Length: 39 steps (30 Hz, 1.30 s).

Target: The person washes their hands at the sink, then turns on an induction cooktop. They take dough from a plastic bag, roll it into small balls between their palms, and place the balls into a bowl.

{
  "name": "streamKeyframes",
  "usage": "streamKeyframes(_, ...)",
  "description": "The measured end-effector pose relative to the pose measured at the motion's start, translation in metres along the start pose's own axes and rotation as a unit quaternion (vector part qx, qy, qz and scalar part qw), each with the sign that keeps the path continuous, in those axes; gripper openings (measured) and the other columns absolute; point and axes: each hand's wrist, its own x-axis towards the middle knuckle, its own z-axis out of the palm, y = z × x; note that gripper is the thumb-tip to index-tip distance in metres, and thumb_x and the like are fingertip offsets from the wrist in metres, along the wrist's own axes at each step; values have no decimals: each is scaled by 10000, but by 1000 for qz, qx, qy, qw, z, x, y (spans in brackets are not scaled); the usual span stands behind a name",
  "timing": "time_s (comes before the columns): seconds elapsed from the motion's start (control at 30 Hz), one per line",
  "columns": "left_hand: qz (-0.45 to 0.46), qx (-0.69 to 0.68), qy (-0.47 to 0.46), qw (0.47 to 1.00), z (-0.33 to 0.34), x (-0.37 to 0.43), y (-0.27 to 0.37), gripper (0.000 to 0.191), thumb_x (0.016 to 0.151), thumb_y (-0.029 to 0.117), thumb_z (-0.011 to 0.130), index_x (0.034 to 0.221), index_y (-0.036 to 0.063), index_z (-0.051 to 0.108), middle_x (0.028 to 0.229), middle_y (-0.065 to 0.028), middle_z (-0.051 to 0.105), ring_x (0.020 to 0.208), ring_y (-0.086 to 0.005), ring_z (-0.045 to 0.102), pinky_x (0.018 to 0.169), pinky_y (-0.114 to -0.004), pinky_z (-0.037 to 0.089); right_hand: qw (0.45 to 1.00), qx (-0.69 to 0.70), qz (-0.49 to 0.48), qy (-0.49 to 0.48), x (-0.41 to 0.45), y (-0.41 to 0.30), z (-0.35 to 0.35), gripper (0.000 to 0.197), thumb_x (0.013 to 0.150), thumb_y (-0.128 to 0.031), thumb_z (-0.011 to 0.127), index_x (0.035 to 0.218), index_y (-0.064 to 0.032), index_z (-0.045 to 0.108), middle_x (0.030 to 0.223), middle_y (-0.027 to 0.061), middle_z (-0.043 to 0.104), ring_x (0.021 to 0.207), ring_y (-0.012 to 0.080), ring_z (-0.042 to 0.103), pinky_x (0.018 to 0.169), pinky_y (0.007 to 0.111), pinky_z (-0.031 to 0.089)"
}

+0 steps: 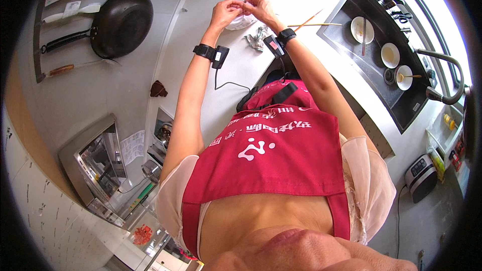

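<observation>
My left hand [226, 12] and my right hand [260, 7] meet over the pale countertop [211, 101] at the top middle. Their fingertips pinch the upper part of a thin, whitish plastic bag [241, 23]; the fingers partly hide it, and its contents cannot be made out. A crumpled whitish-grey wrapper or cloth [257, 39] lies just below the bag, by my right wrist. To the right of that wrist, two light wooden chopsticks [314, 25] lie crossed, one reaching over the sink's edge. Both wrists wear black straps with small cabled boxes.
At right, a dark sink [344, 41] holds white bowls [390, 55], chopsticks and a spoon, beside a curved faucet [450, 60]. A black wok [122, 24] and other utensils hang at upper left. A brown object [158, 89] lies left of my left forearm.
</observation>
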Motion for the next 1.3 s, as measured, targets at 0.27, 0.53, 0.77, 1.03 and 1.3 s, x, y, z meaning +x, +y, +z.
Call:
streamKeyframes(0.27, 56, 195, 15, 979, -5, 3, -1, 377, 811, 193, 867, 1154, 74, 766, 1037, -51, 740, 862, -151, 690, 811, -314, 558, 972, -176, -154, -19, -4, -15, -6, 190, 920, -173, 699, 1038, -32, 746, 901, 166, 747, 832, 324, 741, 751, 383, 579)
streamKeyframes(0.53, 97, 216, 4, 972, -5, 6, -6, 326, 815, 222, 871, 1057, 29, 772, 974, -44, 749, 867, -152, 714, 806, -306, 561, 953, -200, -225, -27, -9, -21, -8, 204, 920, -178, 735, 1065, -37, 714, 995, 168, 715, 897, 337, 727, 786, 403, 575)
streamKeyframes(0.77, 29, 198, 57, 978, -8, 12, -4, 314, 778, 276, 875, 971, 43, 794, 879, -80, 779, 792, -150, 732, 740, -297, 568, 996, -16, -11, -85, -24, 13, 8, 690, 898, -346, 827, 1437, -45, 519, 1353, 129, 625, 1199, 269, 637, 1030, 389, 509)
streamKeyframes(1.03, -75, 135, 111, 982, -13, 28, 4, 248, 772, 255, 860, 814, 21, 790, 724, -53, 749, 648, -125, 706, 600, -274, 521, 993, -92, -71, 23, -13, 17, 34, 456, 907, -329, 757, 1198, 11, 672, 1136, 230, 676, 1122, 397, 632, 968, 453, 493)
streamKeyframes(1.3, -123, -53, 85, 987, -12, 12, 30, 324, 857, 203, 831, 1039, -40, 716, 851, -74, 748, 681, -134, 708, 620, -236, 575, 988, -141, -64, 9, -3, 12, 23, 383, 1004, -309, 628, 1229, 0, 636, 1155, 270, 662, 1139, 437, 609, 955, 499, 482)
